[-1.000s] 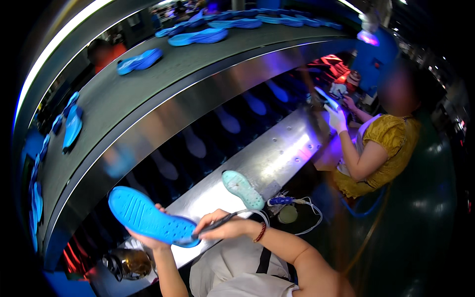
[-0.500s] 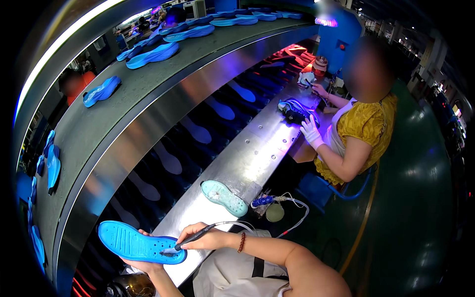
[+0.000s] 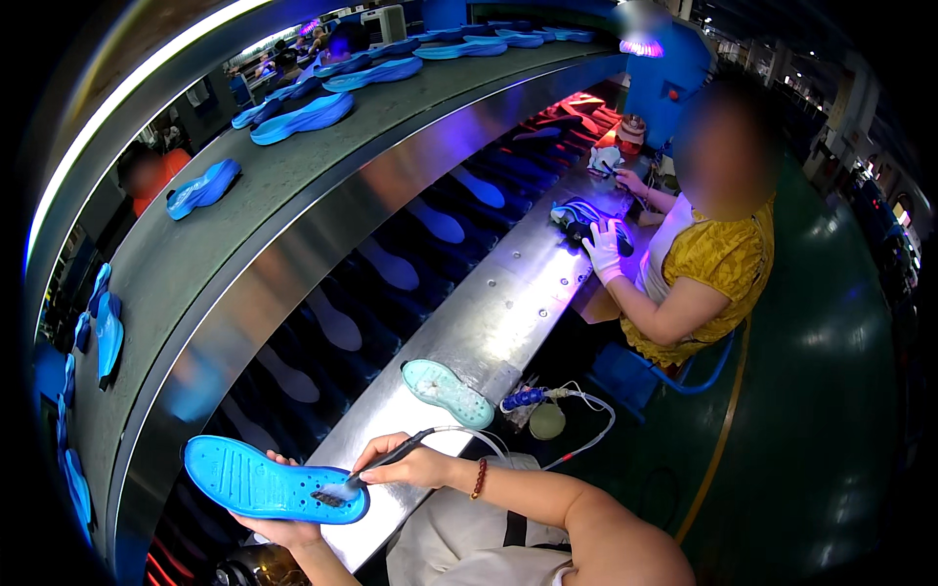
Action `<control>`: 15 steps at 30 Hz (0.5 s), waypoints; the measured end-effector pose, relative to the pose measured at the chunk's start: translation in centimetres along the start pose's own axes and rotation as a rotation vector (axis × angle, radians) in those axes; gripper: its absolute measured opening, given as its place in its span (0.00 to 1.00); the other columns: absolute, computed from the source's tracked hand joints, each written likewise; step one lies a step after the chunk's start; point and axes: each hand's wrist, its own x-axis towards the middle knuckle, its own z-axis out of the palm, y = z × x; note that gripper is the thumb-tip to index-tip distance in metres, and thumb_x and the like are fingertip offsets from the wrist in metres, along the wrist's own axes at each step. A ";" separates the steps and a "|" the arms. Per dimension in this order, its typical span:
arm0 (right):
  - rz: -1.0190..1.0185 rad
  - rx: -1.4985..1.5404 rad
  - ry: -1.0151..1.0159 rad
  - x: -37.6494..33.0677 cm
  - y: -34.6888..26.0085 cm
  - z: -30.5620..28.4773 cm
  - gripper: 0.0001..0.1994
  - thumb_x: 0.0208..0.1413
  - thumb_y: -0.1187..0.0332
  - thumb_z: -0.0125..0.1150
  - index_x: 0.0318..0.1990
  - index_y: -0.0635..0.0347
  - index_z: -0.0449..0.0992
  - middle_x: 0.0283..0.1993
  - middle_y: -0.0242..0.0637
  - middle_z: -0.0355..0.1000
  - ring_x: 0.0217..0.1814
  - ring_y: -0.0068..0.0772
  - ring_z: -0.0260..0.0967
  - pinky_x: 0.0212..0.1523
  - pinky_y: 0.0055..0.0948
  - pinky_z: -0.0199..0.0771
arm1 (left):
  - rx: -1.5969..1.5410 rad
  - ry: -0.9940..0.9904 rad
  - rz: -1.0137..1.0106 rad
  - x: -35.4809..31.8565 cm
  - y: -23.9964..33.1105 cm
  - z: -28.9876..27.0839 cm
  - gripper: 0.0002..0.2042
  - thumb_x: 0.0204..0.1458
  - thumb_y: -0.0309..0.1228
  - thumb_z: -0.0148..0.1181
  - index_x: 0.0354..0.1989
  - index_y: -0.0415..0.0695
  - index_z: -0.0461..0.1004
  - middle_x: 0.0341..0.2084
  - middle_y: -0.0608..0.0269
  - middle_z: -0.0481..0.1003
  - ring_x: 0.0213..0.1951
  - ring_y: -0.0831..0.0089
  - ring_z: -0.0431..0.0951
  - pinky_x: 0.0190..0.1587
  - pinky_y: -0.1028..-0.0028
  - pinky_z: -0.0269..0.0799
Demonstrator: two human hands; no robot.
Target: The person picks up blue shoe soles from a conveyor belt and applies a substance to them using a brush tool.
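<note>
Grasped from beneath in the left hand [image 3: 283, 532]: a blue sole [image 3: 259, 477], holed and ridged face turned up, just off the near end of the desk [image 3: 479, 322]. Pinched pen-fashion in the right hand [image 3: 405, 469]: a brush [image 3: 405, 445], joined at the rear to a white tube [image 3: 484, 431], dark bristles laid on the holed end, just beside the right fingers.

Judged by that contact, caught mid-job rather than finished. Already in place: sole in grasp, bristles on the surface. Not yet done: release of sole or brush. Probably left to cover: at least part of the holed end. Clear of the bristles, above and left of the left hand: the ridged end, impossible to call coated or bare from shine alone. Visible at the bristles: a pale patch, perhaps wet film, perhaps glare.

Seen beyond the right hand: a green sole [image 3: 447, 393], flat on the desk, out of either grasp. Spread farther ahead of both hands, along the belt [image 3: 215, 264]: more soles [image 3: 303, 119], impossible to sort into treated and untreated. Seated well beyond the right hand: a co-worker [image 3: 708, 283].
</note>
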 end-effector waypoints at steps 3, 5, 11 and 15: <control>-0.008 0.008 0.007 0.0 -0.2 0.0 0.08 0.47 0.73 0.58 0.36 0.65 0.72 0.35 0.36 0.71 0.38 0.21 0.67 0.41 0.20 0.66 | 0.031 -0.020 0.033 0.1 0.1 -0.3 0.35 0.49 0.62 0.26 0.58 0.48 0.55 0.45 0.55 0.70 0.45 0.63 0.72 0.49 0.65 0.68; 0.004 0.041 0.014 0.0 -0.1 0.0 0.09 0.47 0.74 0.59 0.37 0.65 0.73 0.35 0.35 0.72 0.39 0.20 0.66 0.42 0.19 0.65 | 0.019 0.027 0.048 0.1 -0.1 -0.8 0.37 0.48 0.64 0.26 0.57 0.46 0.57 0.44 0.54 0.70 0.44 0.62 0.73 0.47 0.64 0.70; 0.047 0.049 0.020 -0.1 0.9 0.6 0.08 0.48 0.74 0.58 0.37 0.65 0.73 0.36 0.34 0.72 0.39 0.20 0.66 0.43 0.20 0.64 | 0.038 0.135 0.065 -0.3 -0.8 -2.4 0.38 0.48 0.64 0.26 0.56 0.46 0.58 0.44 0.54 0.71 0.43 0.61 0.74 0.45 0.64 0.71; 0.030 0.056 0.012 -0.1 1.6 0.7 0.08 0.48 0.74 0.57 0.37 0.65 0.72 0.36 0.34 0.71 0.39 0.20 0.66 0.43 0.19 0.64 | 0.128 0.305 0.095 -0.5 -1.1 -2.2 0.38 0.48 0.64 0.24 0.57 0.47 0.58 0.43 0.55 0.71 0.42 0.63 0.74 0.45 0.67 0.71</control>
